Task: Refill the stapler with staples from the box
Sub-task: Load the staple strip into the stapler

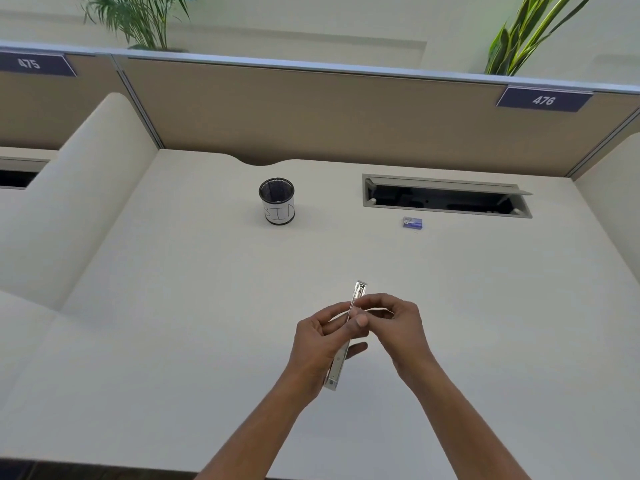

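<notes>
Both hands hold the stapler (348,336) above the desk (173,323): left hand (317,344) wrapped round it, right hand (389,322) pinching near its front. Steady the body, open gently. Staple box (412,222) sits far back, print unreadable. Cup (276,201) reads "BIN"; signs 475 (29,63), 476 (543,99)

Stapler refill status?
Done: stapler is picked up, held in left hand. In hand: right hand fingers pinch at its middle; whether staples are held is unclear. Left: staple box sits far back on desk; loading and closing remain.
</notes>
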`<state>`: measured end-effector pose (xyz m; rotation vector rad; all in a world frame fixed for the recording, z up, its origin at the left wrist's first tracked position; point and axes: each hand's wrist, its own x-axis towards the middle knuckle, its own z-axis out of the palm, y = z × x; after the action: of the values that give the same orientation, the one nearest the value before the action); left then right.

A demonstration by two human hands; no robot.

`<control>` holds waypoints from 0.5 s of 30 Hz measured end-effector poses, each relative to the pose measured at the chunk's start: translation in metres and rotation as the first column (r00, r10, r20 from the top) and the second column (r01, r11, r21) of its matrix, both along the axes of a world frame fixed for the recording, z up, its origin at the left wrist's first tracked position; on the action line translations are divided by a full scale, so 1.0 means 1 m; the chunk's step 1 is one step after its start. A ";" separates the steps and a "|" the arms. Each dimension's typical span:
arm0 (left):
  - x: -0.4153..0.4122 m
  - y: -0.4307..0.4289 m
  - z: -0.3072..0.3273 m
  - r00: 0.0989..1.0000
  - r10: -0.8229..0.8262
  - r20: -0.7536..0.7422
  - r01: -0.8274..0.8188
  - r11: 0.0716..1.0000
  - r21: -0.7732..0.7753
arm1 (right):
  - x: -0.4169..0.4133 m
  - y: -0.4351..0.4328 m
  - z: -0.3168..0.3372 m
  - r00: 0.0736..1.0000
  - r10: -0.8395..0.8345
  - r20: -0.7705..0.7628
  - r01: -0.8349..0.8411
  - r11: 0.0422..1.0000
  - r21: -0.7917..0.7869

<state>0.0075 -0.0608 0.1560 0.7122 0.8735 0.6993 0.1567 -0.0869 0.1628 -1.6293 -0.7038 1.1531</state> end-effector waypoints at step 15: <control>0.004 -0.003 0.003 1.000 0.007 0.013 -0.007 1.000 -0.020 | 0.014 0.022 0.012 0.985 -0.111 -0.136 0.098 0.991 -0.095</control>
<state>0.0115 -0.0641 0.1594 0.6867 0.8702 0.7002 0.1704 -0.0645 0.1745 -1.6202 -0.4772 1.2240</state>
